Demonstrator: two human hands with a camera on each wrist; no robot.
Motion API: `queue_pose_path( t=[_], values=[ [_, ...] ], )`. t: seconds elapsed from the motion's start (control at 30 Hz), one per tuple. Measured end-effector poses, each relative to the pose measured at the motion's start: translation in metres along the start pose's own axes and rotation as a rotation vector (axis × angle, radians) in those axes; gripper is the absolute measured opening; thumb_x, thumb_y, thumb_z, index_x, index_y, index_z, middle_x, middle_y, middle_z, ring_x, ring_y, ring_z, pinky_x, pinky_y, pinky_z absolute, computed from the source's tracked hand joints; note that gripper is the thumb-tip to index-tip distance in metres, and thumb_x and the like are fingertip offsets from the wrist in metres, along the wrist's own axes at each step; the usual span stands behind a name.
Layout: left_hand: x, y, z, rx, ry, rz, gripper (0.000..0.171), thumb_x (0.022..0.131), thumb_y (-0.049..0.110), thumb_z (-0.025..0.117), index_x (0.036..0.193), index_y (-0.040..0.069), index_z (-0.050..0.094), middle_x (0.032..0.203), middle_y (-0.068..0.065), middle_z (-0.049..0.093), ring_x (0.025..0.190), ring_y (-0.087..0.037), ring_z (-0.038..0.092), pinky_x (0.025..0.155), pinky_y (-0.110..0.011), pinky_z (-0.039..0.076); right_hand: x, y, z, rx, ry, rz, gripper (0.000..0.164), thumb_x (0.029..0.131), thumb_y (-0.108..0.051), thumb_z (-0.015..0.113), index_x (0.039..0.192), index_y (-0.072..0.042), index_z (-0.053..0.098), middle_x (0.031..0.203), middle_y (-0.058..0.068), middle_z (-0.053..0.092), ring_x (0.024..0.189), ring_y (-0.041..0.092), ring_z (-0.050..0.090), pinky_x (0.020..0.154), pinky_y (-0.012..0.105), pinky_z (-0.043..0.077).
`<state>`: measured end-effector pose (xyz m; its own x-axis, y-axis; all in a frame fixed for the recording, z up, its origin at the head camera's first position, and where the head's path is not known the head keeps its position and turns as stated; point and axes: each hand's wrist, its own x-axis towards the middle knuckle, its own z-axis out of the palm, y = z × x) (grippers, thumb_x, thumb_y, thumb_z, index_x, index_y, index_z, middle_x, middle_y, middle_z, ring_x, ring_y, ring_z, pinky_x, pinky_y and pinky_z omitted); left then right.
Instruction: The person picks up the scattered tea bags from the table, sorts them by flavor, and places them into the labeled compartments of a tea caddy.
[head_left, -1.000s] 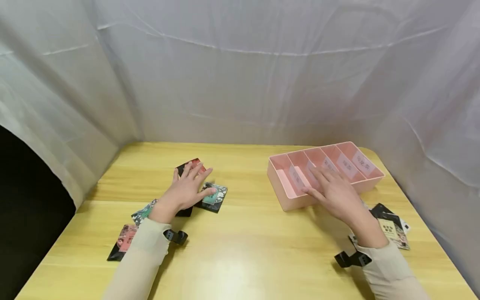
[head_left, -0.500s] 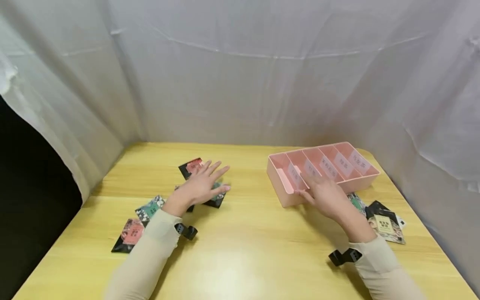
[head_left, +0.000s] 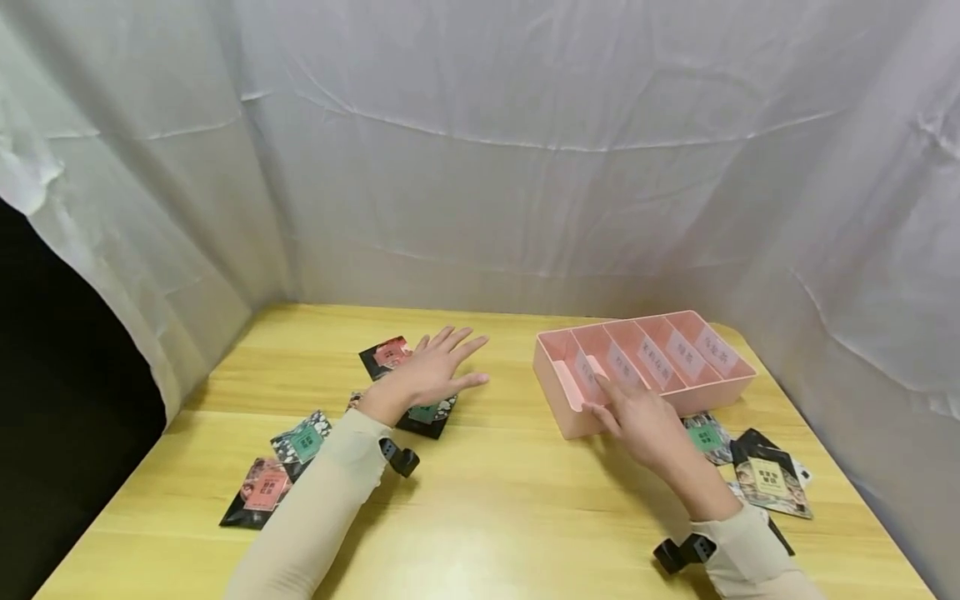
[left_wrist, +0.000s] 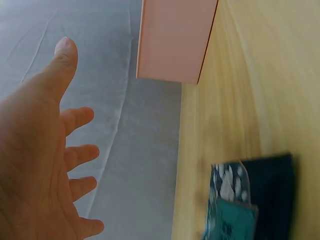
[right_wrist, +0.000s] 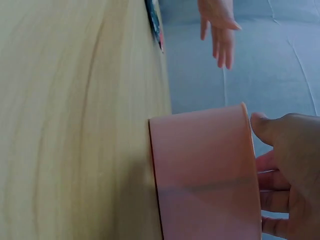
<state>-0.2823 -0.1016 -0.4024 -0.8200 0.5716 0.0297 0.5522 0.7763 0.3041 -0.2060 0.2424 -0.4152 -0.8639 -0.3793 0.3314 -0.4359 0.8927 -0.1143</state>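
Observation:
My left hand hovers over the left half of the table, fingers spread and holding nothing. Below it lie a black tea sachet with a red label and one with a green label, partly covered by the hand. At the right, my right hand is over the front rim of a pink divided box. Its fingers reach over a left-hand compartment and its thumb is close to the rim; contact is hard to tell. In the right wrist view the fingers look loosely bent beyond the rim.
More sachets lie at the left front, including a red-labelled one and a green-labelled one. Right of the box is an overlapping group with a yellow-labelled sachet. White written labels stand on the box's dividers. A grey curtain encloses the table.
My left hand has moved right, uncovering more of the sachets beneath it. The right hand has shifted left and toward me along the box, showing more labels and the green-labelled sachet beside it.

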Motion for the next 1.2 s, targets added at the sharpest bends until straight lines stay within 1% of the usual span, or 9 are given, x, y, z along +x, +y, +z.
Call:
queue_pose_path(
  t=[0.13,0.2,0.33,0.47,0.53,0.63,0.8,1.0,1.2],
  values=[
    [0.013,0.008,-0.001,0.001,0.008,0.032,0.076,0.093,0.073,0.029,0.158,0.033,0.016,0.163,-0.003,0.012,0.149,-0.030,0.004,0.116,-0.061,0.005,-0.001,-0.004,0.002,-0.030,0.028,0.015,0.065,0.093,-0.043,0.065,0.137,0.001,0.052,0.127,0.024,0.059,0.105,0.048,0.059,0.085,0.061,0.049],
    [0.020,0.011,-0.002,0.002,0.013,0.045,0.076,0.094,0.072,0.029,0.158,0.033,0.016,0.163,-0.003,0.013,0.149,-0.031,0.006,0.116,-0.061,0.006,0.000,-0.008,0.003,-0.044,0.031,0.042,0.070,0.091,-0.048,0.064,0.137,0.003,0.052,0.125,0.027,0.059,0.105,0.050,0.058,0.086,0.062,0.047],
    [0.030,0.018,-0.001,0.004,0.004,0.056,0.075,0.094,0.072,0.029,0.157,0.034,0.015,0.163,-0.002,0.014,0.148,-0.030,0.010,0.117,-0.058,0.007,-0.001,-0.019,0.005,-0.054,0.010,0.119,0.077,0.090,-0.057,0.060,0.135,0.005,0.053,0.120,0.030,0.060,0.104,0.054,0.056,0.087,0.064,0.046],
    [0.042,0.027,0.000,-0.005,-0.014,0.064,0.075,0.094,0.072,0.029,0.157,0.034,0.016,0.163,-0.001,0.012,0.149,-0.027,0.008,0.118,-0.055,0.007,-0.003,-0.025,0.004,-0.067,-0.004,0.154,0.080,0.090,-0.060,0.059,0.135,0.005,0.053,0.117,0.029,0.063,0.107,0.051,0.057,0.095,0.064,0.042],
    [0.049,0.032,-0.001,-0.014,-0.009,0.080,0.074,0.095,0.071,0.029,0.158,0.033,0.016,0.163,-0.002,0.013,0.149,-0.026,0.008,0.118,-0.054,0.008,-0.003,-0.026,0.002,-0.079,0.011,0.151,0.079,0.090,-0.059,0.060,0.135,0.006,0.054,0.114,0.029,0.065,0.106,0.049,0.059,0.099,0.062,0.039],
    [0.058,0.039,-0.002,-0.024,0.000,0.104,0.074,0.096,0.070,0.030,0.158,0.032,0.017,0.163,-0.003,0.015,0.149,-0.026,0.009,0.119,-0.052,0.010,-0.003,-0.027,-0.001,-0.085,0.037,0.141,0.076,0.090,-0.056,0.062,0.133,0.006,0.055,0.112,0.027,0.066,0.104,0.047,0.061,0.101,0.062,0.037],
    [0.069,0.047,-0.001,-0.024,-0.004,0.148,0.075,0.096,0.069,0.031,0.158,0.029,0.018,0.162,-0.003,0.016,0.148,-0.024,0.014,0.119,-0.048,0.014,-0.006,-0.029,-0.002,-0.080,0.021,0.123,0.075,0.090,-0.056,0.061,0.133,0.006,0.056,0.116,0.024,0.066,0.107,0.043,0.062,0.101,0.063,0.037],
    [0.079,0.059,0.002,-0.076,0.004,0.174,0.079,0.094,0.072,0.033,0.157,0.026,0.022,0.162,-0.001,0.018,0.147,-0.025,0.018,0.119,-0.044,0.016,-0.015,-0.036,-0.006,-0.100,0.012,0.083,0.072,0.090,-0.056,0.061,0.132,0.003,0.057,0.115,0.021,0.067,0.108,0.038,0.062,0.095,0.062,0.040],
    [0.085,0.071,0.005,-0.095,-0.020,0.200,0.078,0.095,0.071,0.033,0.158,0.027,0.020,0.162,0.000,0.018,0.147,-0.022,0.017,0.119,-0.041,0.017,-0.023,-0.043,-0.010,-0.120,0.032,0.022,0.070,0.089,-0.056,0.062,0.130,0.000,0.060,0.109,0.017,0.070,0.103,0.036,0.064,0.098,0.060,0.039]
  ],
)
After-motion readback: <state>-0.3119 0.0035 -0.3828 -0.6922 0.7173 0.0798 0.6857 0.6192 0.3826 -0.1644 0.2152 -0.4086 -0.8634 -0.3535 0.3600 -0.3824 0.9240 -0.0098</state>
